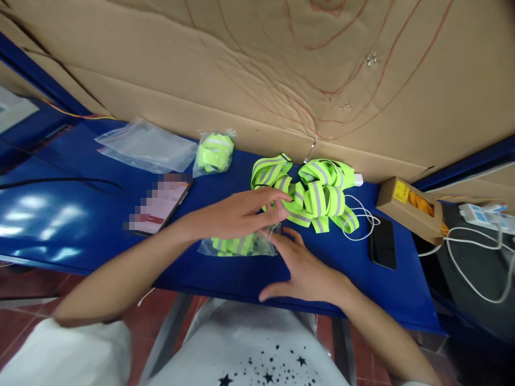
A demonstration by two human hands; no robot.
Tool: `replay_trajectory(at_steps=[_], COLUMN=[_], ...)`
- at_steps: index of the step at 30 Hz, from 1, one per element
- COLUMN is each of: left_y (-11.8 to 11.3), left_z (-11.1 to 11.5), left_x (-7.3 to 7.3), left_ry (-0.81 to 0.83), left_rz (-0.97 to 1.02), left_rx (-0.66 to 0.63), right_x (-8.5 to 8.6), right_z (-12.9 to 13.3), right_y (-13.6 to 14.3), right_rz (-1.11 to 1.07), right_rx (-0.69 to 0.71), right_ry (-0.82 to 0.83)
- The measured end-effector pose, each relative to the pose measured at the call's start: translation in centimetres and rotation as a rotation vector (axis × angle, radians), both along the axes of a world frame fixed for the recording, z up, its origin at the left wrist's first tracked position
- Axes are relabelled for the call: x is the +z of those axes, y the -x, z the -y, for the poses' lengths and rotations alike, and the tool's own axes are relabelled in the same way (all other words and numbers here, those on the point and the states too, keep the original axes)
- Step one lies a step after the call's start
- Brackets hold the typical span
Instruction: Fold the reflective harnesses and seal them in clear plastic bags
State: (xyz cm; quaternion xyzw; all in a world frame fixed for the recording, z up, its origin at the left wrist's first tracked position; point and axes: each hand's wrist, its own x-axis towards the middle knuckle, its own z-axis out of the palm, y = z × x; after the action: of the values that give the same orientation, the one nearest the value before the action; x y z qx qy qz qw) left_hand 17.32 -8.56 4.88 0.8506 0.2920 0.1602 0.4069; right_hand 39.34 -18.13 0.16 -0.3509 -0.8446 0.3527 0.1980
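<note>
A clear plastic bag (237, 245) with neon yellow-green reflective strap inside lies on the blue table. Over its upper part is my left hand (241, 213), fingers reaching right with thumb and fingers apart, holding nothing visible. At the bag's right end, my right hand (300, 268) has its thumb spread wide from the fingers, with nothing in it; its fingertips are near or touching the plastic. Beyond both hands lies a loose pile of neon straps with grey stripes (317, 198). A second bagged strap roll (215, 153) stands near the cardboard wall.
Flat clear bags (148, 145) lie at the back left, above a tablet-like device (163, 206), partly pixelated. To the right are a white cable (356, 238), a black phone (382, 244) and a cardboard box (414, 209). The blue table's front edge (193, 289) runs before my body.
</note>
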Motion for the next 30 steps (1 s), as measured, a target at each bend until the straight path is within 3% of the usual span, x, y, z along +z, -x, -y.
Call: replay_trajectory(at_steps=[2, 5, 7, 10, 14, 16, 18, 21, 25, 27, 30], left_y=[1.2, 1.9, 1.5, 0.3, -0.3, -0.1, 0.0, -0.5, -1.5, -1.8, -2.2], left_z=[-1.0, -1.1, -0.4, 0.7, 0.9, 0.7, 0.5, 0.8, 1.9, 2.4, 2.9], left_x=[-0.1, -0.5, -0.6, -1.3, -3.6, -4.7, -5.5, -5.8, -5.7, -5.6, -5.8], left_ry=[0.04, 0.124, 0.25, 0.536, 0.869, 0.96, 0.971, 0.868, 0.648, 0.581, 0.617], left_rz=[-0.101, -0.145, -0.064, 0.135, 0.355, 0.358, 0.346, 0.359, 0.377, 0.372, 0.398], left_rx=[-0.073, -0.163, -0.23, -0.378, -0.4, -0.344, -0.207, 0.028, 0.234, 0.314, 0.421], right_x=[-0.5, -0.5, 0.1, 1.5, 2.2, 2.0, 1.4, 0.3, -1.0, -1.3, -1.4], right_z=[0.2, 0.1, -0.1, -0.2, -0.6, -1.0, -1.3, -1.4, -1.1, -1.1, -1.0], right_y=[0.8, 0.6, -0.4, -2.1, -3.7, -4.2, -4.6, -5.1, -5.6, -5.6, -5.3], right_rz=[0.028, -0.056, -0.137, -0.258, -0.298, -0.3, -0.337, -0.362, -0.342, -0.322, -0.32], right_rx=[-0.083, -0.05, -0.002, -0.047, -0.077, -0.043, -0.031, -0.138, -0.359, -0.385, -0.404], right_ry=[-0.069, -0.135, -0.124, -0.051, -0.012, 0.002, 0.007, -0.021, -0.065, -0.081, -0.079])
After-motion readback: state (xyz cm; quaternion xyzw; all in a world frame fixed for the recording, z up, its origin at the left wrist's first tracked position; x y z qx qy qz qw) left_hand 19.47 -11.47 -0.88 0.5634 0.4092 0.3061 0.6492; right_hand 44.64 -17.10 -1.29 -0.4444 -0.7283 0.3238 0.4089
